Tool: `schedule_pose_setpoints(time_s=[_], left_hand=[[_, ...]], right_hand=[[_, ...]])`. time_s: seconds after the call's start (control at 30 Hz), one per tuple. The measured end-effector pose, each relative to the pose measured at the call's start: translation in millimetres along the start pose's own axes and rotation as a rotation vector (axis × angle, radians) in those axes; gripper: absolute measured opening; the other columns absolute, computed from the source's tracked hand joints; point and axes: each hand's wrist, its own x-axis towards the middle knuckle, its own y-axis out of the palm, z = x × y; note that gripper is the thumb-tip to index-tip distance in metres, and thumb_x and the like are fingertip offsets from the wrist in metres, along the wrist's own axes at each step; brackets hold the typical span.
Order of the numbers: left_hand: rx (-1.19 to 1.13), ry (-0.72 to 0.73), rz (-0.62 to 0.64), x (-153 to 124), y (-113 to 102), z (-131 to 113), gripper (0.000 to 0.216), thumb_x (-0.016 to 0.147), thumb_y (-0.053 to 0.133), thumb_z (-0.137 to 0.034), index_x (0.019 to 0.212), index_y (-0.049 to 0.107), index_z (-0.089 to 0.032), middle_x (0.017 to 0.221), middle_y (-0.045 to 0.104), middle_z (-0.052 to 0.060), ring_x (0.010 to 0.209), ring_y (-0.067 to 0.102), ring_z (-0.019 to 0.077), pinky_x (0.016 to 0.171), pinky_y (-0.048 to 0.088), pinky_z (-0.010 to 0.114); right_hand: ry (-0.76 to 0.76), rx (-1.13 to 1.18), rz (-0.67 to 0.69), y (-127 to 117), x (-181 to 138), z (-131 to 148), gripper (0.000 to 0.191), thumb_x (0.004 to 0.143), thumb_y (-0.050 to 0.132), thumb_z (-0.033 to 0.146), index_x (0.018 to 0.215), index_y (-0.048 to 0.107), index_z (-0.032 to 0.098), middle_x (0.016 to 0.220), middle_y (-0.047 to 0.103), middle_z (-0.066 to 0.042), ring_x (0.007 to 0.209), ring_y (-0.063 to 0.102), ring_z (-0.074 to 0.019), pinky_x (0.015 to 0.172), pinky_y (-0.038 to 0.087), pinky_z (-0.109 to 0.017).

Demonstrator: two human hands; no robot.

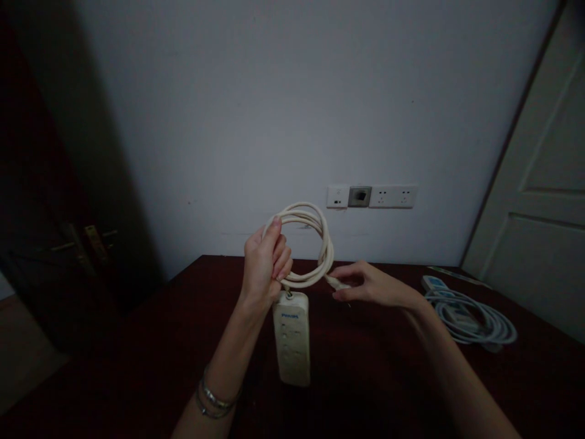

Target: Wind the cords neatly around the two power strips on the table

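My left hand is wrapped round the left side of a coiled white cord, holding the loops upright above the table. Below that fist hangs a white power strip, its cord end at the top and its socket face towards me. At the lower right of the coil, my right hand pinches the cord's plug between thumb and fingers. The plug's prongs are hard to make out in the dim light.
A dark red table spreads beneath my hands. To the right lies another power strip with a coiled grey-white cord. Wall sockets sit in the wall behind. A pale door stands at right, a dark door with a handle at left.
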Motion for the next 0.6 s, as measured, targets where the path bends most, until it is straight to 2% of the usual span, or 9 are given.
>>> schedule_pose_setpoints(time_s=[0.1, 0.23, 0.4, 0.5, 0.6], left_hand=[[-0.012, -0.012, -0.014, -0.7, 0.6, 0.1, 0.031, 0.079, 0.061, -0.031, 0.059, 0.04, -0.019, 0.038, 0.025, -0.011, 0.025, 0.017, 0.0003, 0.027, 0.008, 0.018], [-0.02, -0.022, -0.022, -2.0, 1.8, 0.8, 0.032, 0.079, 0.062, -0.031, 0.059, 0.04, -0.018, 0.038, 0.025, -0.011, 0.026, 0.017, 0.0001, 0.027, 0.008, 0.018], [-0.057, -0.031, -0.034, -0.1, -0.7, -0.3, 0.032, 0.079, 0.061, -0.031, 0.059, 0.04, -0.018, 0.038, 0.024, -0.011, 0.026, 0.016, 0.0, 0.026, 0.009, 0.017], [-0.069, -0.04, -0.01, 1.4, -2.1, 0.9, 0.029, 0.079, 0.061, -0.03, 0.061, 0.042, -0.018, 0.039, 0.024, -0.011, 0.026, 0.017, -0.0001, 0.026, 0.01, 0.015], [-0.065, -0.056, 0.019, 2.4, -1.9, 4.0, 0.03, 0.08, 0.06, -0.031, 0.06, 0.041, -0.018, 0.039, 0.025, -0.011, 0.026, 0.017, -0.0001, 0.026, 0.011, 0.015]], right_hand=[[0.105, 0.02, 0.058, -1.3, -0.4, -5.1, 0.016, 0.066, 0.066, 0.027, 0.073, 0.065, 0.013, 0.065, 0.057, 0.001, 0.06, 0.046, -0.0103, 0.057, 0.036, -0.024], [0.194, 0.022, 0.131, -0.1, -3.5, -4.1, 0.02, 0.062, 0.068, 0.026, 0.079, 0.07, 0.014, 0.068, 0.063, -0.001, 0.061, 0.053, -0.0118, 0.058, 0.039, -0.024], [0.136, 0.017, 0.274, 3.0, -12.5, 8.9, 0.031, 0.063, 0.072, 0.034, 0.085, 0.069, 0.013, 0.072, 0.065, -0.002, 0.065, 0.058, -0.0126, 0.06, 0.044, -0.024], [0.087, 0.009, 0.219, 5.4, -13.4, 12.6, 0.036, 0.062, 0.074, 0.036, 0.088, 0.066, 0.013, 0.071, 0.062, -0.001, 0.064, 0.056, -0.0106, 0.057, 0.043, -0.021], [0.006, 0.074, 0.197, 6.7, -11.6, 8.9, 0.039, 0.068, 0.071, 0.032, 0.101, 0.062, 0.014, 0.085, 0.061, -0.002, 0.071, 0.055, -0.0095, 0.061, 0.044, -0.02]])
